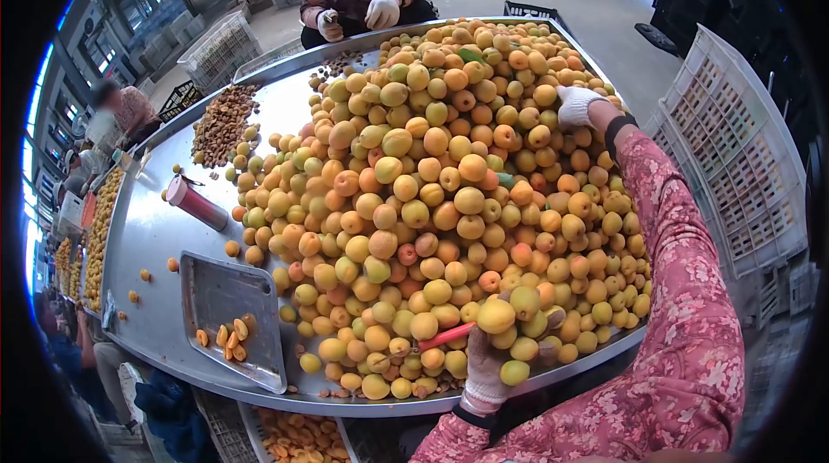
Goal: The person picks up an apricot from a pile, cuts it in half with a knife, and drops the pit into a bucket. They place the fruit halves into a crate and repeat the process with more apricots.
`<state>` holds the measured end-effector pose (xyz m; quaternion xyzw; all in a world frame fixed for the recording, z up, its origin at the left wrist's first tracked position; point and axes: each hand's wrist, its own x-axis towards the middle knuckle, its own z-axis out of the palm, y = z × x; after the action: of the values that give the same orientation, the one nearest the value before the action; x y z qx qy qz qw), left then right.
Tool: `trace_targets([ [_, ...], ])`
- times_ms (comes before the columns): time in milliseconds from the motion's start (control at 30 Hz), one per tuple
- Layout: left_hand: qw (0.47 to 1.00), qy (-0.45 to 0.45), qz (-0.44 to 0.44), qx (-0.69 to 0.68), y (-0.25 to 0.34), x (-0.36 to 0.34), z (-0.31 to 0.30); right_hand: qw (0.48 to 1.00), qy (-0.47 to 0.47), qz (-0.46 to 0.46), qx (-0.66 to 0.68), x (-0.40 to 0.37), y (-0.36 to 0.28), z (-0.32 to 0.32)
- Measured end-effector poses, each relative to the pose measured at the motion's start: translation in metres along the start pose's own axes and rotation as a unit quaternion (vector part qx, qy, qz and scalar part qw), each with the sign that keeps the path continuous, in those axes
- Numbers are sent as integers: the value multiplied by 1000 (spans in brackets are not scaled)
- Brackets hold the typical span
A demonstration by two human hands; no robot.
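A large heap of apricots (472, 168) covers much of the metal table (151, 230). My left hand (485, 372), in a stained white glove, is closed at the near edge of the heap. It cups several apricots (496, 316) and grips a thin red handle (447, 337); whatever the handle belongs to is hidden. At the far right side of the heap, my right hand (580, 107), also gloved, rests against the fruit with its fingers partly spread. No fruit shows clearly in its grasp. A metal tray (223, 286) with several apricot halves (231, 342) lies to the left.
A pink tumbler (197, 204) lies beside the heap, near a pile of apricot pits (223, 124). Across the table sits a person with gloved hands (382, 9). White crates (734, 152) stand at the right. Below the table edge, a crate holds apricot halves (302, 439).
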<state>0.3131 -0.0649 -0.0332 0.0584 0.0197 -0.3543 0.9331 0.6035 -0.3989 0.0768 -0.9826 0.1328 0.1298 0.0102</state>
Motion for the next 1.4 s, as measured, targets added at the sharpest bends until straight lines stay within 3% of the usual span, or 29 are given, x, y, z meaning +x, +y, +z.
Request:
trace_targets([
  [67, 997, -7, 0, -79, -2, 0, -5, 1000, -4, 9, 12, 1, -2, 1],
  [167, 999, 44, 0, -16, 0, -1, -1, 999, 2, 8, 51, -2, -3, -2],
  [267, 996, -13, -3, -89, -2, 1, 0, 994, -11, 25, 102, -13, -2, -3],
  [333, 997, 13, -9, -73, 0, 0, 3, 984, -51, 27, 167, -15, 0, -1],
  [400, 998, 36, -12, -56, 0, -1, 8, 987, -30, 6, 155, -25, -1, 0],
  [433, 999, 6, 29, 14, -1, -2, 9, 959, -13, 15, 282, -26, 2, 2],
  [467, 998, -10, 46, 49, -2, -2, 9, 914, 5, 26, 404, -27, 8, 6],
  [500, 994, -25, 65, 84, -3, -2, 10, 805, -10, -4, 593, -22, 20, 18],
  [533, 999, -7, 42, 19, -4, 0, 7, 690, -30, -18, 722, -21, 34, 28],
  [600, 999, 9, 20, -46, -4, 3, 4, 515, -8, -39, 856, -28, 36, 41],
  [633, 998, 51, 31, 11, -5, 0, 5, 380, -71, -126, 913, -17, 50, 67],
  [667, 992, 95, 44, 67, -5, -2, 8, 378, -71, -127, 914, -19, 50, 74],
  [700, 975, 110, 74, 180, -7, -5, 17, 522, 26, -179, 833, -22, 48, 81],
  [733, 973, 113, 79, 184, -9, -6, 19, 644, 121, -225, 721, -24, 45, 87],
  [800, 958, 109, 116, 237, -13, -10, 19, 733, 210, -268, 589, -33, 30, 86],
  [833, 953, 107, 127, 252, -14, -12, 21, 518, 109, -215, 821, -39, 27, 80],
  [867, 948, 105, 138, 268, -15, -14, 23, 247, -7, -138, 959, -50, 22, 69],
  [933, 990, 89, 93, 57, -17, -21, 30, 231, -7, -131, 964, -79, 4, 49],
  [967, 988, 88, 106, 76, -20, -27, 25, 219, 15, -117, 969, -89, -4, 47],
  [1000, 996, 22, 90, 1, -20, -34, 32, 568, 138, -206, 785, -106, -13, 54],
  [1033, 994, 39, 106, -15, -22, -40, 31, 790, 315, -201, 486, -122, -21, 62],
  [1067, 990, 64, 125, -34, -26, -51, 30, 669, 209, -229, 676, -138, -32, 72],
  [1100, 955, 56, 226, 185, -34, -63, 34, 499, 111, -219, 831, -153, -43, 81],
  [1167, 912, 11, 270, 308, -36, -84, 39, 622, 159, -289, 710, -225, -71, 87],
  [1200, 968, -22, 211, 132, -32, -94, 38, 417, -18, -294, 860, -252, -78, 92],
  [1233, 987, -33, 151, -55, -28, -103, 36, 178, -175, -222, 943, -279, -86, 97],
  [1267, 985, -36, 164, -49, -28, -114, 35, 227, -152, -216, 937, -313, -97, 106],
  [1400, 983, 35, 178, 25, -36, -175, 47, 229, -207, -173, 935, -407, -130, 138],
])
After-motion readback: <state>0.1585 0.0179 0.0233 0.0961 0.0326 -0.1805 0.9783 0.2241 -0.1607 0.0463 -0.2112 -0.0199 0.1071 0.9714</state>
